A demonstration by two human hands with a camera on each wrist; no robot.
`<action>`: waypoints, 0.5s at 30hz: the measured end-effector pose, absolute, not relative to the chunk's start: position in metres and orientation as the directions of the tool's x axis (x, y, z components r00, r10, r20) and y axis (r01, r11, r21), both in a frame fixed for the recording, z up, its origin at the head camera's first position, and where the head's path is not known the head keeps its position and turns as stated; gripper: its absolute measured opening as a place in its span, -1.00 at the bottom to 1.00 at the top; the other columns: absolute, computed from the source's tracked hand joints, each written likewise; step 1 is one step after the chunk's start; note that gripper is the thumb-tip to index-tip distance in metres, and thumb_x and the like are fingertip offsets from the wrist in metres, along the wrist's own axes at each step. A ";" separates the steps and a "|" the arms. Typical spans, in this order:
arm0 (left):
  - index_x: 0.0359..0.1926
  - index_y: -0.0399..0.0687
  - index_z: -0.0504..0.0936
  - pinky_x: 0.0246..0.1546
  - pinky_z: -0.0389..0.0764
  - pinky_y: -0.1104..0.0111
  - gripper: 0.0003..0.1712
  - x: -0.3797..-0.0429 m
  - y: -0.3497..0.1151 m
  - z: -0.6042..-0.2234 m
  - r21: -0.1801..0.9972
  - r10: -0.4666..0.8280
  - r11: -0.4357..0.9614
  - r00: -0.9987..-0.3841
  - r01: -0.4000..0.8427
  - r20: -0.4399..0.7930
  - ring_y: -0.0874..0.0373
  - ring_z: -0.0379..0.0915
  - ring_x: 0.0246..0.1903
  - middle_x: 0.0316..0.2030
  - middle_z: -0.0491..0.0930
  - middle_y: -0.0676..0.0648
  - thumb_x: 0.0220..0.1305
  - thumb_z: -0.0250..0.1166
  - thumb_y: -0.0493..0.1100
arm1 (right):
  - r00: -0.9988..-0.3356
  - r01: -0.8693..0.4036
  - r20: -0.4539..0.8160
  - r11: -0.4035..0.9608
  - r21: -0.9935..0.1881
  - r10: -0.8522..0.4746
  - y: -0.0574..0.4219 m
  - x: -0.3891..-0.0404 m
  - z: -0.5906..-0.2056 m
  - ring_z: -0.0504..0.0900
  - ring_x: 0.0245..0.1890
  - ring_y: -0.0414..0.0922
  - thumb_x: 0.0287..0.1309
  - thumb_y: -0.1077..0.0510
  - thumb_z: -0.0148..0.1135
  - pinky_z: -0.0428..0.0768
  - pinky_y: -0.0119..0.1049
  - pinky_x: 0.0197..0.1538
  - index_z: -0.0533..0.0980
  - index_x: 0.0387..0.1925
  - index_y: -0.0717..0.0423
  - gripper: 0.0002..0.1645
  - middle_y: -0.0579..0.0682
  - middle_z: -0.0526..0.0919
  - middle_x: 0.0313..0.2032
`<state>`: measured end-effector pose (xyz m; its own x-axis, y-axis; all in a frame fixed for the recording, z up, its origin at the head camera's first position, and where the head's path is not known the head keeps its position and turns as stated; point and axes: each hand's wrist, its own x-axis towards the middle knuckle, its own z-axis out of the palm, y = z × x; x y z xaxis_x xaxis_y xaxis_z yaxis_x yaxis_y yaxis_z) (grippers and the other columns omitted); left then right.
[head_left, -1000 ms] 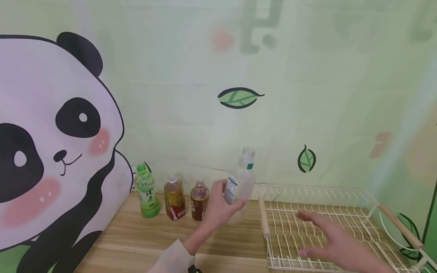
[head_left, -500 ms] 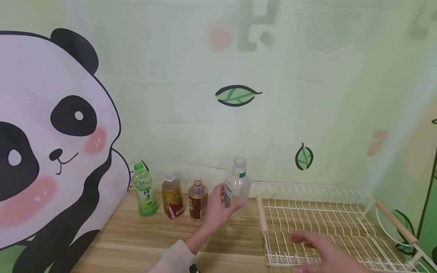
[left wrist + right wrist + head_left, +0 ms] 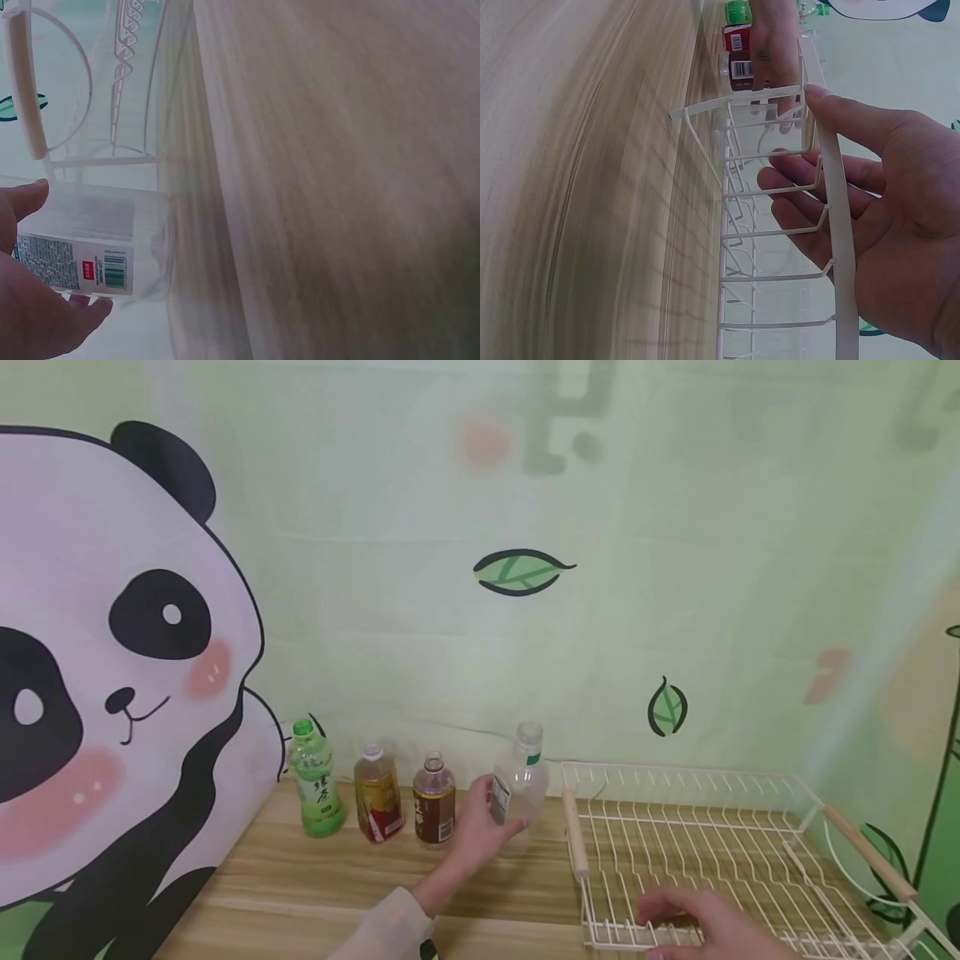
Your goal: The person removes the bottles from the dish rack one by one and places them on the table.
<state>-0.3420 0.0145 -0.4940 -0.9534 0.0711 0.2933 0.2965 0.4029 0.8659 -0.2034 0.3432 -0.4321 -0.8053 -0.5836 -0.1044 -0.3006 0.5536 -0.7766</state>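
Observation:
My left hand grips a clear, uncapped plastic bottle, fingers round its far side and thumb in front. The bottle is upright to the right of three other bottles. In the left wrist view, its white label with a barcode faces the camera, and its base is close over the wooden table. My right hand hovers at the front rail of a white wire rack. Seen from the right wrist, its fingers are loosely bent and spread, with the thumb tip at the rail.
A green bottle, a bottle with an amber and red label and a brown-labelled bottle stand in a row at the back left. The rack has wooden handles, the left one beside the clear bottle. A panda-print cloth hangs behind.
My left hand has lowered the clear bottle toward the table and brought it more upright. My right hand has moved down and slightly left toward the rack's front rail.

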 end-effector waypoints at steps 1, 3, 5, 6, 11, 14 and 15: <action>0.45 -0.22 0.34 0.33 0.51 -0.16 -0.04 -0.343 0.014 -0.495 0.864 0.072 0.408 -0.954 0.295 0.292 -0.23 0.46 0.31 0.31 0.50 -0.28 0.14 0.66 -0.10 | -0.804 -0.296 -0.109 0.551 -0.780 -0.585 0.343 -0.204 -0.433 0.67 0.07 -0.23 0.39 0.12 0.40 0.62 -0.36 0.08 0.59 0.19 0.19 -0.58 0.04 0.73 0.06; 0.44 -0.22 0.35 0.32 0.53 -0.16 -0.04 -0.345 0.014 -0.496 0.857 0.078 0.421 -0.953 0.298 0.293 -0.23 0.47 0.30 0.30 0.51 -0.28 0.14 0.66 -0.07 | -0.803 -0.286 -0.114 0.546 -0.787 -0.585 0.344 -0.205 -0.435 0.67 0.07 -0.24 0.40 0.13 0.39 0.63 -0.36 0.08 0.58 0.20 0.22 -0.57 0.06 0.73 0.06; 0.45 -0.23 0.34 0.32 0.52 -0.16 -0.04 -0.348 0.013 -0.496 0.858 0.088 0.418 -0.953 0.300 0.290 -0.24 0.46 0.31 0.31 0.50 -0.29 0.16 0.65 -0.05 | -0.801 -0.283 -0.112 0.537 -0.794 -0.589 0.345 -0.205 -0.436 0.66 0.06 -0.26 0.41 0.14 0.38 0.63 -0.35 0.07 0.58 0.20 0.23 -0.58 0.05 0.73 0.06; 0.45 -0.24 0.33 0.33 0.52 -0.17 -0.04 -0.350 0.012 -0.497 0.858 0.096 0.413 -0.952 0.305 0.292 -0.26 0.45 0.32 0.31 0.49 -0.30 0.17 0.64 -0.03 | -0.797 -0.291 -0.104 0.529 -0.798 -0.595 0.345 -0.206 -0.437 0.66 0.05 -0.27 0.42 0.15 0.37 0.63 -0.36 0.07 0.58 0.21 0.24 -0.58 0.06 0.73 0.05; 0.48 -0.24 0.27 0.35 0.49 -0.18 -0.01 -0.354 0.006 -0.503 0.865 0.144 0.395 -0.950 0.311 0.276 -0.25 0.43 0.34 0.32 0.46 -0.31 0.24 0.59 0.05 | -0.762 -0.345 -0.042 0.460 -0.819 -0.646 0.346 -0.209 -0.442 0.66 -0.03 -0.27 0.45 0.19 0.32 0.64 -0.38 -0.02 0.58 0.19 0.29 -0.62 0.01 0.74 -0.01; 0.49 -0.21 0.25 0.36 0.49 -0.17 -0.03 -0.355 0.004 -0.507 0.862 0.173 0.394 -0.947 0.318 0.270 -0.22 0.42 0.35 0.32 0.45 -0.27 0.28 0.56 0.06 | -0.749 -0.360 -0.022 0.434 -0.826 -0.663 0.346 -0.209 -0.443 0.66 -0.06 -0.27 0.46 0.21 0.30 0.64 -0.40 -0.05 0.57 0.18 0.35 -0.62 -0.02 0.75 -0.02; 0.49 -0.21 0.24 0.36 0.48 -0.17 -0.03 -0.355 0.004 -0.508 0.861 0.180 0.393 -0.945 0.323 0.273 -0.21 0.42 0.35 0.31 0.45 -0.27 0.29 0.56 0.06 | -0.747 -0.365 -0.017 0.432 -0.825 -0.664 0.346 -0.209 -0.443 0.66 -0.05 -0.27 0.46 0.22 0.30 0.64 -0.39 -0.05 0.57 0.18 0.37 -0.62 -0.03 0.75 -0.02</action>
<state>-0.3551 0.0041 -0.5078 -0.9451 0.1800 0.2728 0.3233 0.3933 0.8607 -0.2091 0.3458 -0.4433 -0.7474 -0.6641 -0.0175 -0.3648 0.4322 -0.8247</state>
